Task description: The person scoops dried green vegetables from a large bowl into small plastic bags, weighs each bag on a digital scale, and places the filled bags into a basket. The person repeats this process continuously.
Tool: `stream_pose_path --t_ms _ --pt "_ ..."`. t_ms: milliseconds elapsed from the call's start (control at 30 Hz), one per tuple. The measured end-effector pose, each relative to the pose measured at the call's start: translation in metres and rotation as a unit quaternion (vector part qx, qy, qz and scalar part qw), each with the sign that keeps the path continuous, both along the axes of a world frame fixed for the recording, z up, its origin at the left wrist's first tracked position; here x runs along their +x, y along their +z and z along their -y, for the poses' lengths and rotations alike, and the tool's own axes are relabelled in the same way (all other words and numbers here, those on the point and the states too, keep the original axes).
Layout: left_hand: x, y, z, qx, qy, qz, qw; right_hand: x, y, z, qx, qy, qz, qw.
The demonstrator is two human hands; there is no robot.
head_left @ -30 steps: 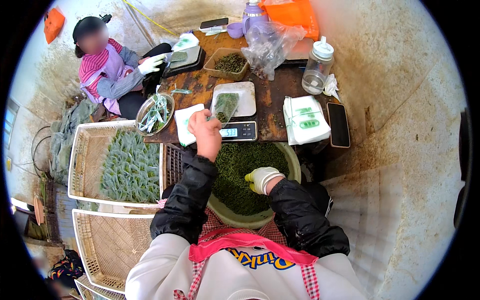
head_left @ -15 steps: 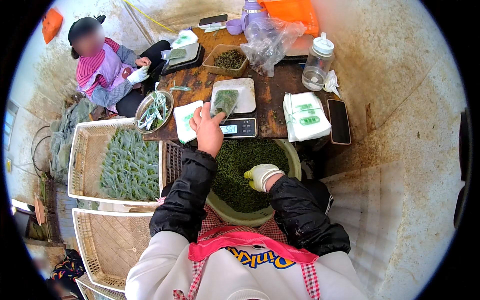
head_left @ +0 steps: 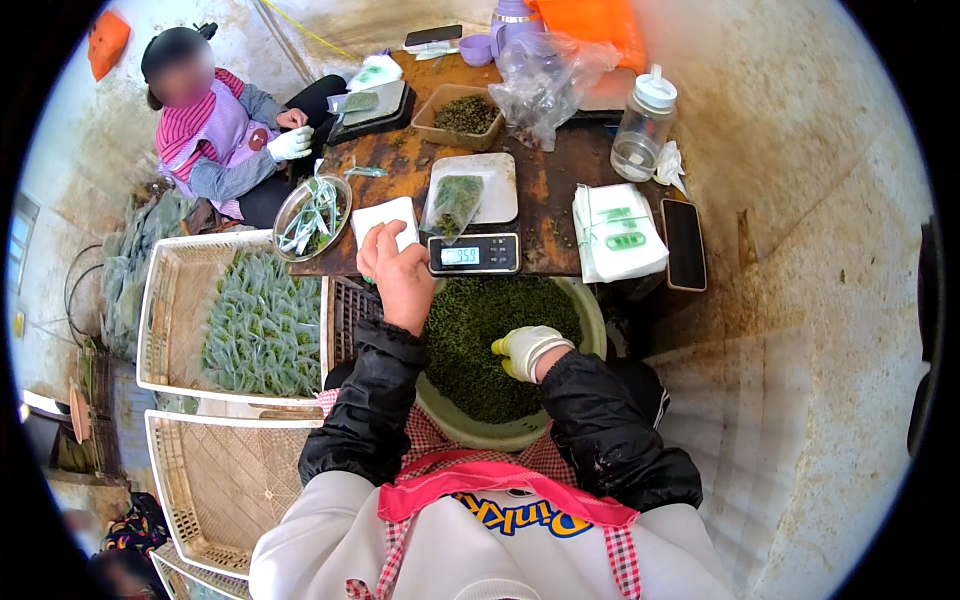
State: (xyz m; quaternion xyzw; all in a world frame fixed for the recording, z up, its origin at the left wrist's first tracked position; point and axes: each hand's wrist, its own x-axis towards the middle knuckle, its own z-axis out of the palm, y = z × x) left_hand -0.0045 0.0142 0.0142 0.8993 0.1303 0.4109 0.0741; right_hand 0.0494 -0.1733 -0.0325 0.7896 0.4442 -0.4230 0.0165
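My bare left hand [head_left: 396, 272] hovers at the table's front edge, fingers bent and a little apart with nothing in them. Just beyond it lies a stack of white plastic bags [head_left: 384, 218]. A small clear bag of green berries [head_left: 457, 204] lies on the digital scale [head_left: 499, 190], clear of my fingers. My right hand [head_left: 530, 353], in a white glove with yellow fingertips, is curled closed low over a round tub [head_left: 592, 310] of loose small green berries [head_left: 480, 375]. Whatever its fingers hold is hidden.
Filled bags [head_left: 260, 335] sit in a crate [head_left: 165, 320] at left, above another crate [head_left: 170, 480]. Bundled bags [head_left: 618, 235], a phone [head_left: 684, 245] and a water bottle [head_left: 640, 130] are at right. Across the table's left corner sits a co-worker [head_left: 215, 140] near a bowl of ties [head_left: 290, 245].
My left hand has let go of the bag on the scale and drawn back left, toward the stack of bags. My right hand stays over the tub. The scale's reading has changed.
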Motion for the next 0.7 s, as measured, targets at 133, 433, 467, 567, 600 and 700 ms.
stream_pose_path --t_ms 133,433,467,567,600,700 --pt "0.001 -0.006 -0.005 -0.010 0.002 -0.017 1.000 -0.001 0.009 0.000 -0.013 0.004 -0.001 1.000" --pt "0.020 -0.020 -0.003 -0.019 -0.040 -0.066 0.997 0.002 0.002 0.001 -0.022 0.002 0.003 1.000" --pt "0.016 -0.014 0.000 -0.032 -0.036 -0.031 0.998 0.000 0.001 0.003 -0.012 -0.001 0.007 1.000" --pt "0.006 -0.006 0.000 -0.040 -0.016 0.006 0.999 0.002 0.005 0.003 -0.001 0.005 0.006 1.000" --pt "0.003 -0.007 -0.001 -0.045 -0.013 0.011 0.999 0.001 0.005 0.001 -0.011 0.006 0.001 1.000" --pt "0.001 -0.012 -0.005 -0.060 0.004 -0.004 0.998 -0.001 0.008 -0.002 -0.019 0.010 -0.004 1.000"
